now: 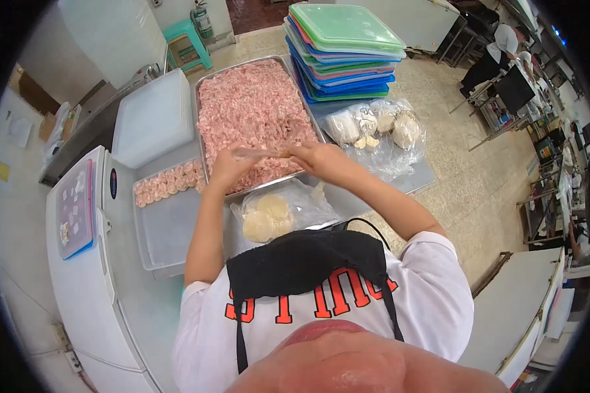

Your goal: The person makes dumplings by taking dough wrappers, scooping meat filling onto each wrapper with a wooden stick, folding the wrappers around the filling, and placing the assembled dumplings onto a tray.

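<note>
Both hands are over the front part of a metal tray (198, 131) heaped with ground meat (252, 98). My left hand (228, 169) is closed on one end of a thin, pale flat stick (261, 152). At the stick's other end, the fingers of my right hand (318, 159) are pinched together by a small yellowish bit that I cannot make out clearly. Round dough wrappers (269, 215) lie in an open plastic bag just in front of the tray. Left of the tray, meat-filled dumplings (169, 183) stand in rows at the far end of a clear plastic container (177, 236).
A lidded translucent box (154, 118) sits left of the tray. Behind to the right rises a stack of colored lids (344, 59), with bagged wrappers (377, 131) nearer me. A white refrigerator (88, 262) stands at left. Another person (501, 49) works at the far right.
</note>
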The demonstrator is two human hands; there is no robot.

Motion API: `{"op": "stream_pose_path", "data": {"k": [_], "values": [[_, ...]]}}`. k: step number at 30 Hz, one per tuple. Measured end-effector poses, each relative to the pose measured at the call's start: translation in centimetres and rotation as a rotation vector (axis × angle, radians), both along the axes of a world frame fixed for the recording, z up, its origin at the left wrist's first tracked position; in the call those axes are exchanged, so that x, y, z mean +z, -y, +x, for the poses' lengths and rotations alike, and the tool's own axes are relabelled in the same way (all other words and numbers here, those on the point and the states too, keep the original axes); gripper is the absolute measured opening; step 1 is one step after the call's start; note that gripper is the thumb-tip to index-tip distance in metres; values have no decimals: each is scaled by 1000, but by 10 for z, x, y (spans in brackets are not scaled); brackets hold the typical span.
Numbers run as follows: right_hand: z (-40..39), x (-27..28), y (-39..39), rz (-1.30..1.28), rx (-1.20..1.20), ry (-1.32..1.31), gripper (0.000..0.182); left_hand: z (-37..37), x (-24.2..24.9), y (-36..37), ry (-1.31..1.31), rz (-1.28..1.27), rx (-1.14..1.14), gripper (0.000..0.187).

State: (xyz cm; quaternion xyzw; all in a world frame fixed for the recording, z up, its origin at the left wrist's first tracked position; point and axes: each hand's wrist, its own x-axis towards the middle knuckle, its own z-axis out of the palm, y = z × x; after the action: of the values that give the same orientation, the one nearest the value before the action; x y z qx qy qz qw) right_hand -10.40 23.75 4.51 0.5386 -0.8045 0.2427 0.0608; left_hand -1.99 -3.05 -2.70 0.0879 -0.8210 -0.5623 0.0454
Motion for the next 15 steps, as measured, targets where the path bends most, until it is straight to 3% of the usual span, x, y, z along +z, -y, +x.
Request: {"op": "stream_pose_path", "data": {"k": [2,3,7,8,9,10,12,13,15], "values": [[-32,-42,-7,238,-113,-15,23,1,-3,1,189,-354,121,59],[-44,-43,-19,486,-151,-52,26,4,2,-2,178,-349,133,59],[-35,-3,-37,439,-213,41,26,30,51,-22,-147,-299,58,57],[-28,20,-38,283,-175,154,26,31,61,-26,-301,-283,-22,59],[-22,32,-38,127,-133,266,28,31,68,-28,-303,-278,-18,59],[-18,31,-35,132,-129,262,28,30,74,-30,-301,-286,-58,56],[-9,23,-26,-19,94,333,29,26,79,-29,-297,-291,-95,53],[-7,15,-19,-41,178,349,27,23,80,-28,-168,-275,-141,49],[-8,23,-22,27,92,206,25,23,76,-30,-42,-253,-182,45]]}}
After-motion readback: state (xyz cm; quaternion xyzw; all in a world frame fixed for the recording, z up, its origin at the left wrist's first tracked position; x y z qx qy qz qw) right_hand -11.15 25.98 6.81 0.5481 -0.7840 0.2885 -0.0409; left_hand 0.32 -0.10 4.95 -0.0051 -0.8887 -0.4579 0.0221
